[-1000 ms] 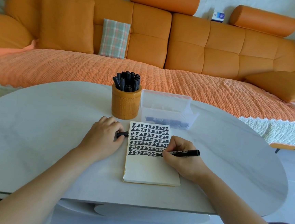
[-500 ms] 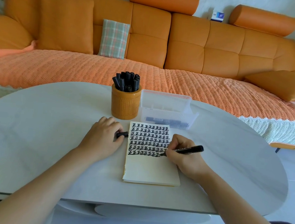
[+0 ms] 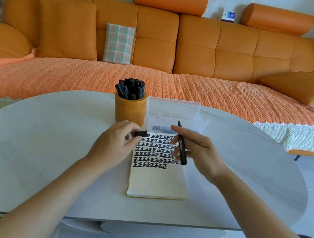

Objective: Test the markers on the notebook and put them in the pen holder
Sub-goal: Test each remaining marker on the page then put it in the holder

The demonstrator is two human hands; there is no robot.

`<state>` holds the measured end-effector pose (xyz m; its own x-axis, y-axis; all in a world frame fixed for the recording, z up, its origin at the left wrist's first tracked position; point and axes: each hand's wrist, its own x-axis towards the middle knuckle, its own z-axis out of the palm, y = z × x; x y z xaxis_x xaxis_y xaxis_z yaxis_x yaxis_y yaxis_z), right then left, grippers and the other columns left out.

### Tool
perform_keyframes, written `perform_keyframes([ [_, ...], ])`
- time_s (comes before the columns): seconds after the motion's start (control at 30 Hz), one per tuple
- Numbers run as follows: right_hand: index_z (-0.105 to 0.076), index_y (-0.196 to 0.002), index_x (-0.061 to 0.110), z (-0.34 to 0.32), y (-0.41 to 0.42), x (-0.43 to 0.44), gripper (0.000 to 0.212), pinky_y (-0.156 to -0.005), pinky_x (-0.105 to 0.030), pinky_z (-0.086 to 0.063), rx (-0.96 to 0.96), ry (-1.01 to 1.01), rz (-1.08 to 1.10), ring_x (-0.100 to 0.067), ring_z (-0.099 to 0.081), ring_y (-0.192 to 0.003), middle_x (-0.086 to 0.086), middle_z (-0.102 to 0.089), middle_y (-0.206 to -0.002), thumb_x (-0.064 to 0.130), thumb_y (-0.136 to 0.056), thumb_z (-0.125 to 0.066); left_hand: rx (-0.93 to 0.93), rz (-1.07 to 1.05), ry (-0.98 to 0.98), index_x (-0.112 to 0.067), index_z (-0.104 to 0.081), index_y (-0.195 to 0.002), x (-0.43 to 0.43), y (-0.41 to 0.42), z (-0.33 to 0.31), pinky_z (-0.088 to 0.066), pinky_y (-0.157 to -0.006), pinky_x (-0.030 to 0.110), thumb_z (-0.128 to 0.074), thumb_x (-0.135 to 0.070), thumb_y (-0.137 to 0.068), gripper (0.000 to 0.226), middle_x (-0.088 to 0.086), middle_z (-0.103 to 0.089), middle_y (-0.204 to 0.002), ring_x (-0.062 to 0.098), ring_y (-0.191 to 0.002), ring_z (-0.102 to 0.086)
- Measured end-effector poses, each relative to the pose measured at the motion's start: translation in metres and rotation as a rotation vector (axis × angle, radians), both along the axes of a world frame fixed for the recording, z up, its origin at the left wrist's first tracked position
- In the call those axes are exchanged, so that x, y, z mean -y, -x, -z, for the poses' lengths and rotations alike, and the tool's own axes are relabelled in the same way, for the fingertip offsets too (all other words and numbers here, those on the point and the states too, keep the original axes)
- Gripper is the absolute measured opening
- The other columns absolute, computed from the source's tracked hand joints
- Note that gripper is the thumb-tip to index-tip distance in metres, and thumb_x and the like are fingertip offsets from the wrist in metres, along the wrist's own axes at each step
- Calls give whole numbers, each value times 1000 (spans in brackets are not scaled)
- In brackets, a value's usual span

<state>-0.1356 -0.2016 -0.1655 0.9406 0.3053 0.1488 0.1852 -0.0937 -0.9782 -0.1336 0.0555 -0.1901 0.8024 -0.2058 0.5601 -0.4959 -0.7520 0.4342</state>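
An open notebook (image 3: 156, 183) lies on the white table (image 3: 45, 147), its upper half filled with rows of black marks. My right hand (image 3: 200, 151) holds a black marker (image 3: 181, 145) above the page, uncapped tip pointing up and away. My left hand (image 3: 112, 145) pinches the marker's black cap (image 3: 140, 133) at the notebook's top left corner. Cap and tip are apart. Behind my left hand stands an orange pen holder (image 3: 130, 109) packed with several black markers (image 3: 131, 89).
A clear plastic marker box (image 3: 172, 112) stands open right of the holder, with a dark marker lying inside. Beyond the table runs an orange sofa (image 3: 177, 50) with a plaid cushion (image 3: 118, 43). The table's rounded edge drops off on the right.
My right hand lifted the marker off the page and turned its tip upward. My left hand rose from the table with the cap and moved toward the marker.
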Motion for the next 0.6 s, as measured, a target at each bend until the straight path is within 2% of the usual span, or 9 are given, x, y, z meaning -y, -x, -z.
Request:
perform_keyframes([
  [0.07, -68, -106, 9, -5, 1, -1, 41, -69, -34, -57, -34, -7, -18, -30, -62, -66, -9, -56, -91, -5, -103, -30, -8, 29, 9, -22, -63, -104, 5, 1, 0, -40, -63, 17, -62, -29, -90, 16, -17, -55, -90, 8, -82, -54],
  [0.13, -59, -99, 20, -6, 2, 0, 30, -61, -31, -50, 62, 162, 4, -27, -57, -58, -6, -53, -89, -1, -102, -37, -11, 52, 12, -22, -63, -105, 9, 2, -1, -37, -64, 14, -62, -29, -89, 17, -19, -54, -89, 8, -82, -54],
  [0.23, -50, -109, 39, -5, 2, -1, 29, -65, -31, -48, 252, 514, 63, -16, -59, -64, 11, -60, -89, 12, -97, -54, -12, 58, 7, -22, -64, -105, 13, 3, -2, -36, -64, 14, -63, -28, -89, 18, -23, -51, -89, 6, -83, -53],
  [0.37, -58, -111, 42, -4, 0, -1, 23, -69, -27, -46, 315, 734, 152, -4, -58, -74, 22, -63, -90, 24, -98, -54, -12, 65, -6, -23, -65, -105, 16, 2, -3, -38, -65, 16, -63, -29, -89, 17, -23, -52, -89, 7, -85, -53],
  [0.47, -59, -114, 42, -3, 1, 0, 25, -73, -28, -46, 307, 796, 176, -8, -60, -83, 23, -63, -97, 24, -98, -53, -8, 71, -10, -23, -65, -105, 18, 1, -4, -38, -65, 16, -64, -27, -89, 16, -23, -52, -88, 6, -85, -53],
  [0.6, -60, -114, 42, -3, 2, -2, 26, -76, -30, -49, 284, 787, 164, -10, -60, -84, 22, -65, -96, 23, -98, -52, -8, 72, -18, -23, -65, -104, 19, 3, -4, -35, -64, 14, -66, -26, -89, 16, -28, -49, -86, -2, -85, -51],
])
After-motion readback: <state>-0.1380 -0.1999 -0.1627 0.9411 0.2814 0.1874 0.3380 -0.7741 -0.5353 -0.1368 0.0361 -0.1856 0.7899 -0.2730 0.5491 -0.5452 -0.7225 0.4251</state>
